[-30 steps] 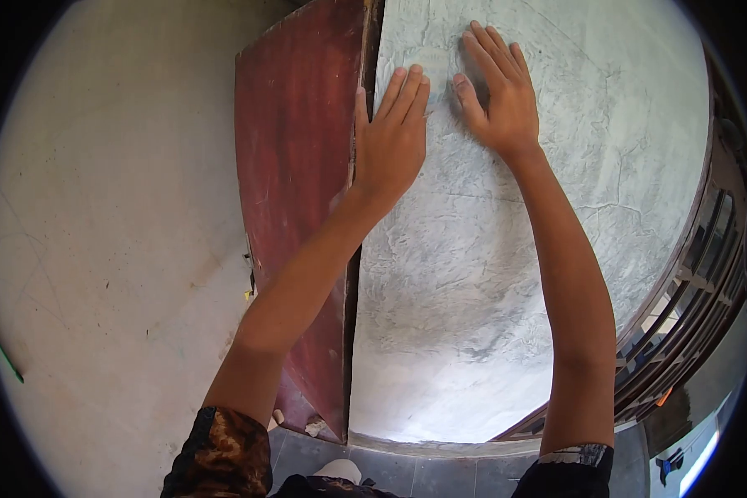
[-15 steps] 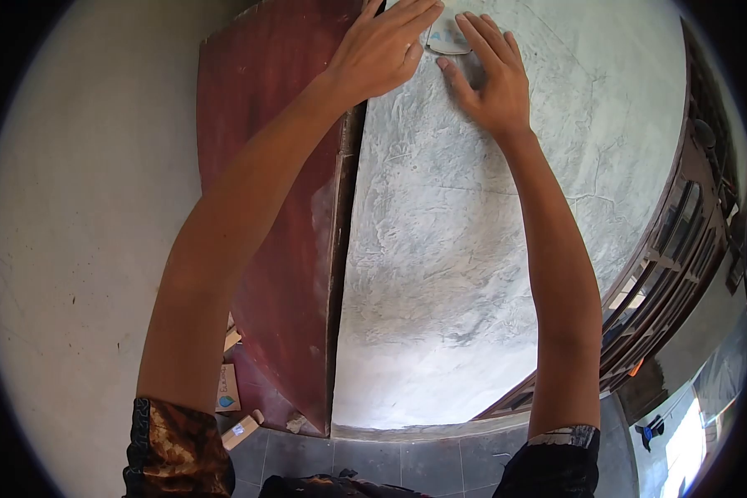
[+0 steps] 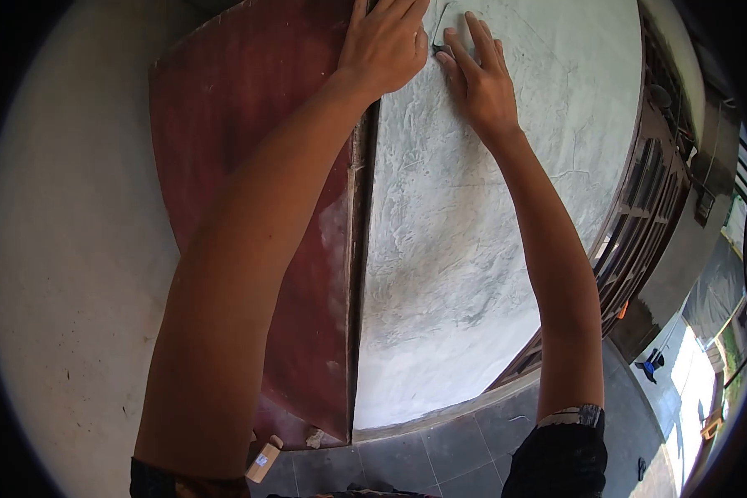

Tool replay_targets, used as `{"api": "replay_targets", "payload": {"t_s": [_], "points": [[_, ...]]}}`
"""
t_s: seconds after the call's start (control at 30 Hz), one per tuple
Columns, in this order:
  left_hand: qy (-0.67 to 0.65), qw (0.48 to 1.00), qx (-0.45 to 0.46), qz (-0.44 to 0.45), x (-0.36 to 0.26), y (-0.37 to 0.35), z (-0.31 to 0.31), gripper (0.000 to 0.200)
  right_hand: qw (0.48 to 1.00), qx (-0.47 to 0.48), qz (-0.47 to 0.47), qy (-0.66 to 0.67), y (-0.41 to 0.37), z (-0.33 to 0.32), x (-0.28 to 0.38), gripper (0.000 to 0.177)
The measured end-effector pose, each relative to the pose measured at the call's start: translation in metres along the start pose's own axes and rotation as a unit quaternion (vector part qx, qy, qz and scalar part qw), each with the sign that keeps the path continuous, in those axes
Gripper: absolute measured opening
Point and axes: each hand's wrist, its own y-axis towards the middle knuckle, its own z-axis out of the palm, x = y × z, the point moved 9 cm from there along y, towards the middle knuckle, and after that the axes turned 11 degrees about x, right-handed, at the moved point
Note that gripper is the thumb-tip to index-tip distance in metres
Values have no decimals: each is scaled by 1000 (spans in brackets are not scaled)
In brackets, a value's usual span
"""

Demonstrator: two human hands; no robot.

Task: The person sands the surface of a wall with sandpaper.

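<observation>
My left hand (image 3: 386, 50) rests over the edge between the dark red panel (image 3: 249, 124) and the grey-white plastered wall (image 3: 473, 232). Its fingers stretch upward, partly cut off by the top of the view, and nothing shows in its grasp. To its right, my right hand (image 3: 483, 87) is open with fingers spread at the wall. A thin pale piece (image 3: 451, 18) with a curved outline and a dark corner lies against the wall beside the right fingertips, partly covered by them.
Grey floor tiles (image 3: 398, 456) run below the wall. A small cardboard box (image 3: 263, 461) lies at the panel's foot. A plain wall (image 3: 75, 249) fills the left side. Brown slatted woodwork (image 3: 643, 195) stands at the right, with a blue and black object (image 3: 651, 365) below it.
The view has shifted, with the panel's lower end now farther right. My right hand now covers more of the pale piece; its blue lettering no longer shows. My left fingers have moved partly out of view.
</observation>
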Motion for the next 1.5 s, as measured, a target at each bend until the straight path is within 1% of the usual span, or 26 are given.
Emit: {"api": "replay_targets", "payload": {"t_s": [0.07, 0.13, 0.2, 0.27, 0.33, 0.4, 0.43, 0.47, 0.53, 0.67, 0.73, 0.77, 0.87, 0.93, 1.0, 1.03, 1.07, 1.13, 1.2, 1.27, 1.3, 1.4, 1.43, 1.47, 1.5], "points": [[-13, 1000, -12, -4, 2, -1, -1, 50, 1000, 1, 8, -13, -5, 4, 3, 40], [-25, 1000, -17, -1, 2, -1, -1, 50, 999, 5, 36, -29, -2, 10, 2, 40], [-30, 999, -25, -1, 3, 1, -4, 49, 998, -2, 26, -52, 28, 3, 2, 41], [-28, 999, -20, -2, 2, -1, -3, 49, 991, 66, 115, 8, 52, 15, -19, 51], [-32, 999, -21, -8, 4, -1, -2, 49, 993, 46, 108, 2, 50, 14, -13, 49], [-42, 999, -19, -17, 4, -1, -1, 49, 999, 20, 49, -15, 25, 7, 13, 42], [-40, 999, -16, -21, 4, -1, -1, 49, 998, 16, 52, 3, 7, 5, 26, 42], [-38, 999, -14, -27, 4, -3, -1, 49, 998, 26, 64, -8, -10, 7, 35, 42], [-47, 998, -12, -34, 4, -8, 0, 49, 997, 33, 64, -16, -21, 10, 41, 40], [-51, 998, -6, -43, 9, -8, 1, 50, 999, 7, 51, -17, 36, 0, 15, 39], [-46, 998, -2, -44, 8, -11, 2, 50, 996, 56, 68, 33, 48, 8, 6, 46], [-44, 998, -5, -42, 7, -10, 2, 50, 995, 67, 61, 36, 38, 15, 4, 38], [-43, 998, -2, -48, 11, -10, 3, 51, 998, 15, 66, 7, -16, 5, 43, 40], [-31, 998, 12, -52, 7, -12, 4, 51, 996, 30, 78, 6, -36, 8, 53, 41], [-13, 998, 11, -59, 8, -9, 2, 51, 997, 29, 59, -33, -21, 3, 46, 42], [-15, 999, 9, -51, 8, -10, 0, 51, 998, 6, 58, -37, -3, 1, 36, 41], [-17, 999, 8, -44, 7, -10, 1, 52, 998, 3, 58, -35, 16, 0, 25, 41], [-10, 999, 13, -47, 9, -11, 3, 52, 995, 42, 84, 22, 42, 9, 5, 44], [-7, 999, 14, -48, 10, -8, 4, 52, 996, 27, 77, 18, 33, 11, 8, 43], [-4, 998, 26, -65, 10, -9, 6, 52, 998, 6, 67, -16, -5, 10, 33, 40], [-3, 998, 27, -64, 9, -10, 6, 52, 997, 11, 75, -3, -25, 9, 45, 39], [-5, 998, 14, -62, 8, -9, 2, 51, 997, 7, 73, -17, -21, 5, 42, 39], [-8, 998, 18, -62, 7, -10, 2, 51, 997, -24, 64, -29, 0, 3, 32, 37], [-11, 998, 21, -62, 7, -10, 2, 51, 995, 19, 90, -30, 25, 1, 22, 38], [-6, 998, 19, -62, 9, -9, 2, 51, 996, 27, 79, -18, 48, 6, 9, 40]]}}
